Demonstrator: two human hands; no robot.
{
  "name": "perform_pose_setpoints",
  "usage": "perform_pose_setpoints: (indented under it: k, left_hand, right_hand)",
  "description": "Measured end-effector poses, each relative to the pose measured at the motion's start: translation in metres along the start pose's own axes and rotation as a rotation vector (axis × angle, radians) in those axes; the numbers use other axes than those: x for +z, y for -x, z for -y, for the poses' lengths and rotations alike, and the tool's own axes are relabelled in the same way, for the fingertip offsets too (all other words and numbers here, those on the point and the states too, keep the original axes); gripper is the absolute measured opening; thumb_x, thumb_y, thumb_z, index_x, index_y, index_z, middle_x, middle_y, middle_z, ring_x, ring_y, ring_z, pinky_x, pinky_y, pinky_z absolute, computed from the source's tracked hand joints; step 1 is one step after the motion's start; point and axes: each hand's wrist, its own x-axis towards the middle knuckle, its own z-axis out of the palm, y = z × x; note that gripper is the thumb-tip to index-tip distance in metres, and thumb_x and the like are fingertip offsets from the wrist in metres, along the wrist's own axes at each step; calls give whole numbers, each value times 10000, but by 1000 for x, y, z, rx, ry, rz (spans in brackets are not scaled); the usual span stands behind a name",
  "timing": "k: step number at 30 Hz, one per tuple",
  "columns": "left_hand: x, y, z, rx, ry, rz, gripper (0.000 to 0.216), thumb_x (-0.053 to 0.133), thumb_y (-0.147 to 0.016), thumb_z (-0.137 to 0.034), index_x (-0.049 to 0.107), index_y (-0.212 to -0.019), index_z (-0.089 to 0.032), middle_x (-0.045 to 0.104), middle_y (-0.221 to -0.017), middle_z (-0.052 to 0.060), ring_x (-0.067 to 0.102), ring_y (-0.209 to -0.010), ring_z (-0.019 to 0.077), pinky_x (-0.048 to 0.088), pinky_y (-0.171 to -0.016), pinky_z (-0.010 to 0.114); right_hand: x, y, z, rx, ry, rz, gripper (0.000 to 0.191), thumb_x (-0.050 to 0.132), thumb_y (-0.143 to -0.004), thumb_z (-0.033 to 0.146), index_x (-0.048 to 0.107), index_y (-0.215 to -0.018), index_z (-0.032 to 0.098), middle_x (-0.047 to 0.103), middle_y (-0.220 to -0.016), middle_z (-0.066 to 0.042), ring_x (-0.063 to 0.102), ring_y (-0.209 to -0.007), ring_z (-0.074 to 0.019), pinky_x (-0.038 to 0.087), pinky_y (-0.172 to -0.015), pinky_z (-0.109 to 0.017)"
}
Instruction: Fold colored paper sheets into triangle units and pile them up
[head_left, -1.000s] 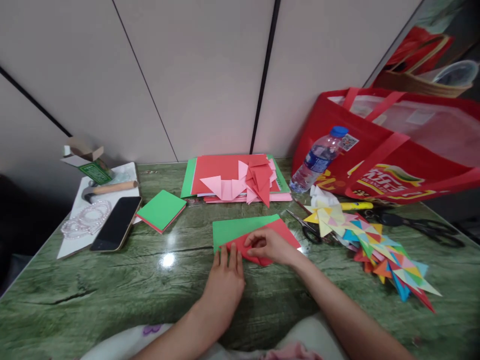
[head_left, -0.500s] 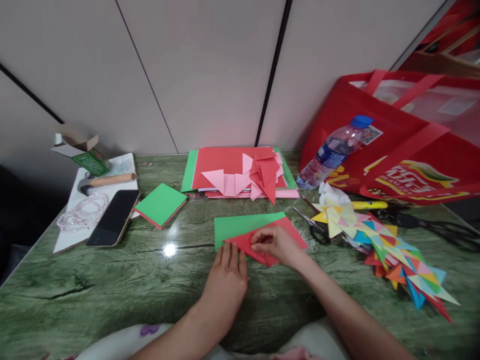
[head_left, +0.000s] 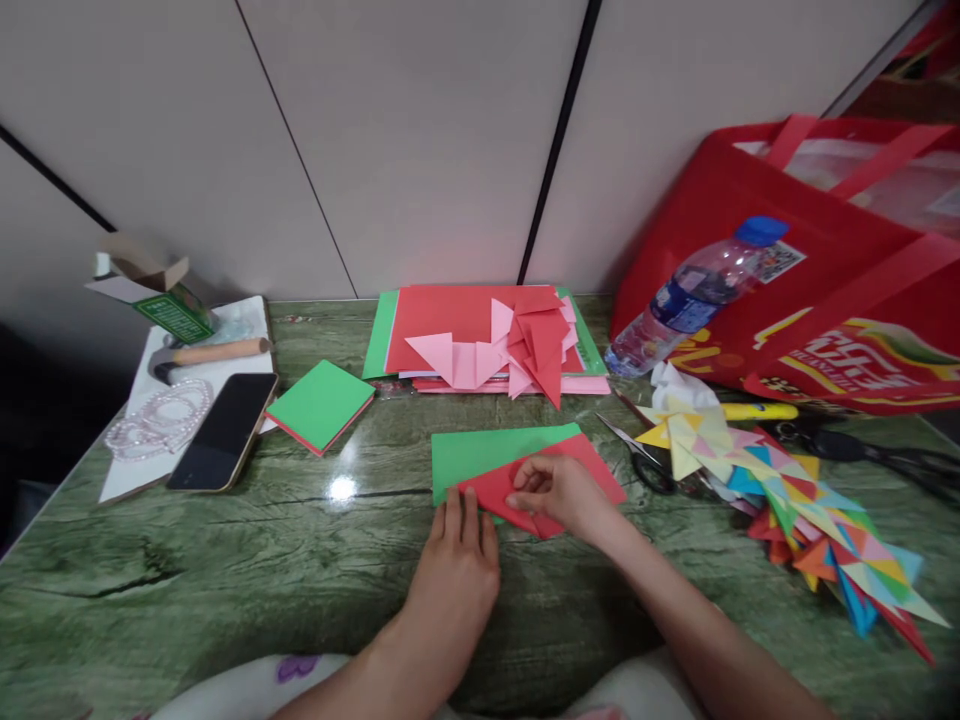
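Folded, pointed red paper [head_left: 491,489] under fingertips of flat left hand [head_left: 461,570]; curled right hand [head_left: 559,493] atop, hold unclear. Poses unchanged.

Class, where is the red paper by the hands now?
In the head view, the red paper lies just right of centre, overlapping the green sheet, in front of the paper stack, under the right hand.

Red bag [head_left: 832,260]: QR code [head_left: 782,261], white Chinese characters [head_left: 855,365], partly blurred.
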Motion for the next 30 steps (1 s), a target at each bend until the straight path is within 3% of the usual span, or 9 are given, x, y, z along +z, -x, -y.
perform_pose_setpoints:
  k: [12,20,30]
  left_hand:
    - [6,1,0,15,17,34,323,547,-835,-216,609,-1127,-93,555,-1222,260,543,-1126,371,520,-812,455]
    - [-1,-1,2,3,51,125,333,547,-837,-197,593,-1154,-105,511,-1274,258,510,-1165,366,514,-835,461]
    - [-3,-3,3,-1,79,140,321,552,-842,-220,600,-1138,-106,492,-1288,261,490,-1184,368,509,-840,460]
  right_hand:
    - [2,0,-5,17,-14,-22,233,740,-558,351,633,-645,163,634,-606,-14,557,-574,-130,429,-526,-229]
    - [2,-1,-6,13,-5,-44,214,733,-575,332,635,-669,165,649,-647,-23,567,-589,-137,448,-547,-242]
    - [2,1,-4,6,25,-47,195,677,-615,344,622,-685,169,643,-661,-28,557,-583,-134,440,-549,-247]
